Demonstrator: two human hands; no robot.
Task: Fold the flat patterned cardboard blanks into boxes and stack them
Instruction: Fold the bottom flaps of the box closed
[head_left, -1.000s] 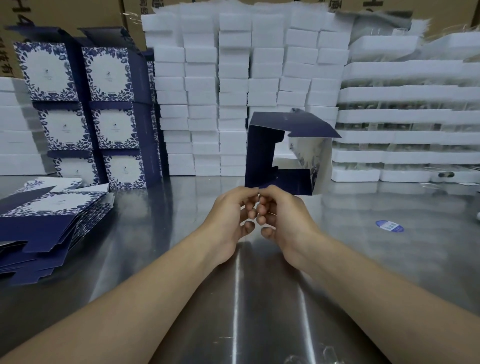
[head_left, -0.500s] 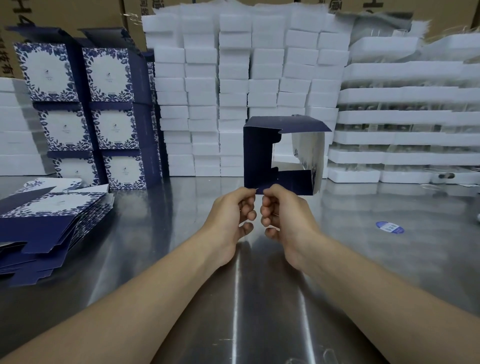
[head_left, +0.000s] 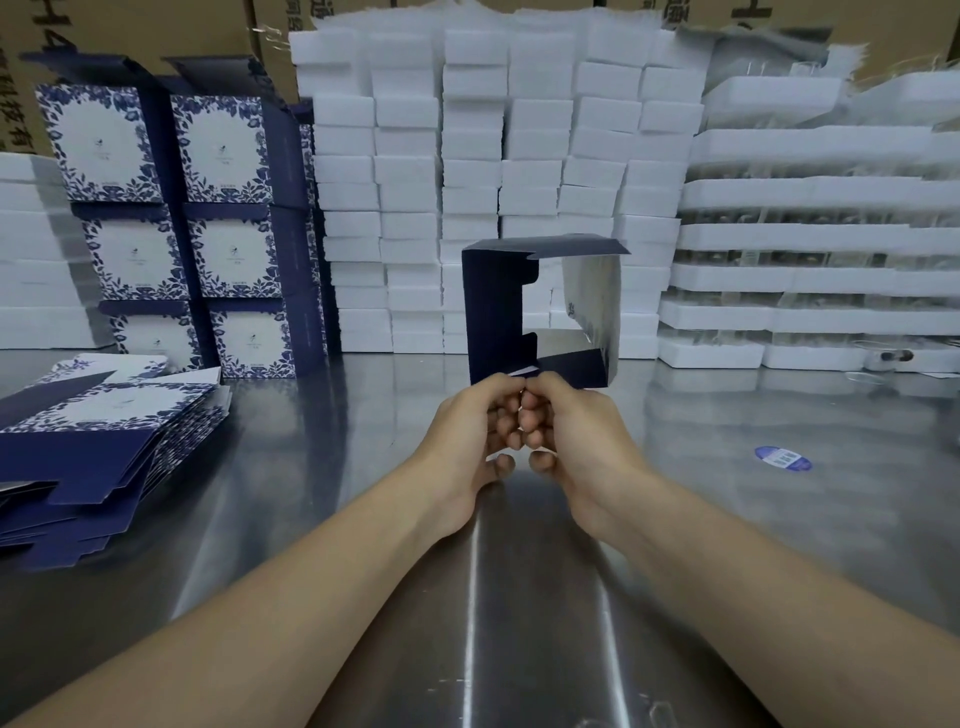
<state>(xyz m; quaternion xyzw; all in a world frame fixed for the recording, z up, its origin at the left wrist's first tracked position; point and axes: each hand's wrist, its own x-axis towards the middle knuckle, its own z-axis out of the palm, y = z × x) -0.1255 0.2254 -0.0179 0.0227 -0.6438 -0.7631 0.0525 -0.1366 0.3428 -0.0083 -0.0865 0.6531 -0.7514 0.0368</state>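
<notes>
A half-formed navy box (head_left: 496, 306) stands open-ended above the steel table, its square tube facing me, with a white patterned wall on its right side. My left hand (head_left: 467, 434) and my right hand (head_left: 571, 431) meet at its lower near edge, knuckles together, fingers curled round the bottom flaps. A pile of flat patterned blanks (head_left: 98, 436) lies at the left. Finished blue-and-white boxes (head_left: 223, 234) are stacked at the back left in two columns.
The steel table (head_left: 727, 519) spreads around my arms. White foam blocks (head_left: 493, 156) are stacked high behind the box, and white trays (head_left: 810, 249) fill the right back. A small blue sticker (head_left: 783, 458) lies on the table at the right.
The box has squared up: its top flap dropped from slanted to level. My hands parted briefly, then closed together again at the lower edge.
</notes>
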